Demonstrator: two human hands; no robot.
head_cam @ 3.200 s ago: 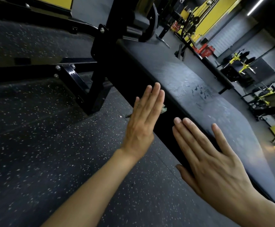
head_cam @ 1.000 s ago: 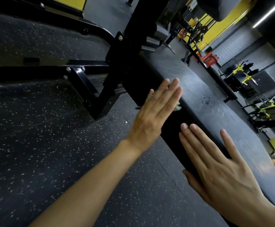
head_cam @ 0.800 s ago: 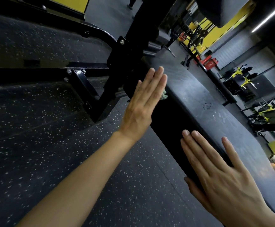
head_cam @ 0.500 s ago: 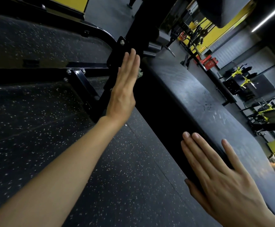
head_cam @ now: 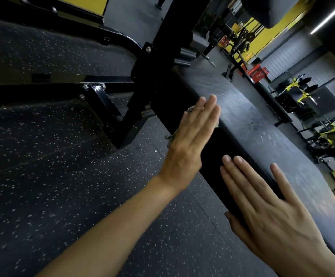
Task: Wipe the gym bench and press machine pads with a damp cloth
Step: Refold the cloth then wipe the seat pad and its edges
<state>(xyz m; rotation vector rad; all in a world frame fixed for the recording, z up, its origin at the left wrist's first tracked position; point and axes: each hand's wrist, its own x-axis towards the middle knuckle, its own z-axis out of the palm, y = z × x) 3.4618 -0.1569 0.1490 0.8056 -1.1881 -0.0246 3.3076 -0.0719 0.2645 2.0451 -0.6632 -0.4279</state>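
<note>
Left hand (head_cam: 190, 140): pressing flat, fingers straight, pinning cloth (head_cam: 170, 138) against pad (head_cam: 252, 120) side
Right hand (head_cam: 268, 204): resting open on pad edge
Risk: cloth dropping, nothing gripping it

The pad (head_cam: 252, 124) is dark grey on top, streaked with pale scuffs and smears, and plain black down its side. The floor (head_cam: 62, 196) is charcoal, flecked all over with small white specks. The frame (head_cam: 106, 104) is glossy black, with silver bolts (head_cam: 85, 87). The cloth (head_cam: 190, 109) shows pale grey-green. A far wall (head_cam: 270, 35) is bright yellow, a box (head_cam: 259, 73) is red, and the machines (head_cam: 300, 92) are yellow and black.
</note>
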